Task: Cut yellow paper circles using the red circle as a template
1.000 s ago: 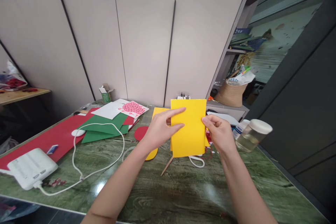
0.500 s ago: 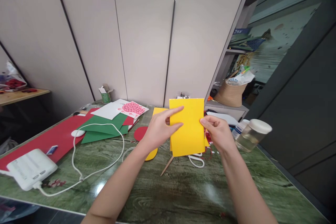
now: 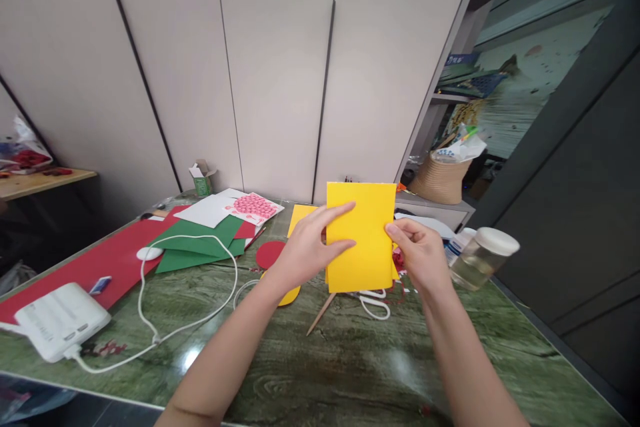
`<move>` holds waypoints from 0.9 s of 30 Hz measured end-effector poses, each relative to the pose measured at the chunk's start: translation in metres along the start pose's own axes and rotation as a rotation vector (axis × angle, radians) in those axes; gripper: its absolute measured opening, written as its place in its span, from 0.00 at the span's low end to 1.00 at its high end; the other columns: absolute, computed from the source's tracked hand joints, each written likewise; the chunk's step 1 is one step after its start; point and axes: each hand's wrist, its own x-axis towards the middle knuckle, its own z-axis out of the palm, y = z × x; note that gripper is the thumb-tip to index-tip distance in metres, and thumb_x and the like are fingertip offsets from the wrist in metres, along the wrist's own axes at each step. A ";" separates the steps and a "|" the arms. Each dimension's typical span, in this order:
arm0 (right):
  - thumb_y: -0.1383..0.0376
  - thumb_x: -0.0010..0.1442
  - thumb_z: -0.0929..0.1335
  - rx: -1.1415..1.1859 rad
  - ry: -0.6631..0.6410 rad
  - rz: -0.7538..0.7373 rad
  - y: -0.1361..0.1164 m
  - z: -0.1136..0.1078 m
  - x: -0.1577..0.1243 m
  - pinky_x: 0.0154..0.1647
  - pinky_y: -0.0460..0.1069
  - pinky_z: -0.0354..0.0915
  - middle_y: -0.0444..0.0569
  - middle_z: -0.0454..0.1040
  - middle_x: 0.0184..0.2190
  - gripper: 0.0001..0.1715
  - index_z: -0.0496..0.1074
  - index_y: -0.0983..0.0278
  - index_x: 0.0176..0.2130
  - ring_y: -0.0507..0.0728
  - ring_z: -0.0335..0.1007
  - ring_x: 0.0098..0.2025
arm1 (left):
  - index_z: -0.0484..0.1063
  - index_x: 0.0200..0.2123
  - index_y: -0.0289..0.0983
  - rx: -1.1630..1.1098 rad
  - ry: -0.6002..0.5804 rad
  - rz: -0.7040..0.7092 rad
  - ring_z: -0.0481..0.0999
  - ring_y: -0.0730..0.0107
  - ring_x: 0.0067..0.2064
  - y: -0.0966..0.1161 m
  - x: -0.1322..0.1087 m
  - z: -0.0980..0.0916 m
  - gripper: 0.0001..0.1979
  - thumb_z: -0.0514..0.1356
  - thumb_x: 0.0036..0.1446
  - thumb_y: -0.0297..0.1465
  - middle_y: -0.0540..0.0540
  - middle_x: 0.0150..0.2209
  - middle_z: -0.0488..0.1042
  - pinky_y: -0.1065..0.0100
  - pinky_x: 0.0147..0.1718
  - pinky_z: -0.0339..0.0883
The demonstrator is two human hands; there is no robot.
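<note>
A yellow sheet of card (image 3: pixel 363 240) is held upright above the green marbled table (image 3: pixel 320 360). My left hand (image 3: pixel 305 247) grips its left edge, thumb and fingers laid across the front. My right hand (image 3: pixel 420 253) pinches its right edge. More yellow paper (image 3: pixel 299 213) lies on the table behind the card. A thin wooden stick (image 3: pixel 320 315) and white-handled scissors (image 3: pixel 374 301) lie below the card.
Green sheets (image 3: pixel 200 240), a long red sheet (image 3: pixel 100 260), white paper with pink print (image 3: pixel 253 205) and a red disc (image 3: pixel 269 255) lie at the left. A white power bank (image 3: pixel 60 320) with a cable (image 3: pixel 150 300) sits near the front left. A glass jar (image 3: pixel 480 257) stands at the right edge.
The yellow card has risen slightly and shifted a little to the right with both hands still holding it.
</note>
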 end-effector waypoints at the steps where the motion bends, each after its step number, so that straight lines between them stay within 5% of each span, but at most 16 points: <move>1: 0.57 0.50 0.71 0.013 -0.018 0.019 0.000 0.000 0.001 0.15 0.43 0.57 0.42 0.70 0.16 0.12 0.72 0.63 0.26 0.50 0.61 0.16 | 0.60 0.55 0.46 0.003 -0.015 0.003 0.70 0.65 0.44 0.001 0.000 -0.001 0.27 0.60 0.52 0.31 0.48 0.51 0.68 0.61 0.42 0.67; 5: 0.56 0.48 0.71 0.056 -0.091 0.064 -0.001 -0.004 0.003 0.24 0.46 0.64 0.45 0.75 0.22 0.13 0.74 0.63 0.28 0.53 0.69 0.23 | 0.58 0.57 0.45 0.001 -0.016 0.010 0.67 0.63 0.49 0.001 0.000 -0.001 0.29 0.60 0.51 0.29 0.48 0.54 0.66 0.59 0.48 0.63; 15: 0.56 0.48 0.71 -0.049 -0.046 0.000 0.003 -0.006 0.003 0.14 0.43 0.56 0.44 0.73 0.18 0.14 0.73 0.64 0.25 0.50 0.64 0.17 | 0.56 0.57 0.46 -0.043 -0.011 0.002 0.66 0.63 0.51 -0.002 0.001 0.004 0.29 0.59 0.52 0.29 0.47 0.55 0.64 0.59 0.48 0.63; 27: 0.55 0.51 0.70 -0.019 -0.073 0.022 0.001 -0.002 0.005 0.22 0.45 0.62 0.46 0.76 0.24 0.13 0.74 0.64 0.29 0.54 0.70 0.24 | 0.48 0.61 0.44 -0.032 -0.035 0.026 0.55 0.63 0.61 -0.007 0.003 0.005 0.36 0.60 0.51 0.30 0.46 0.61 0.55 0.57 0.58 0.52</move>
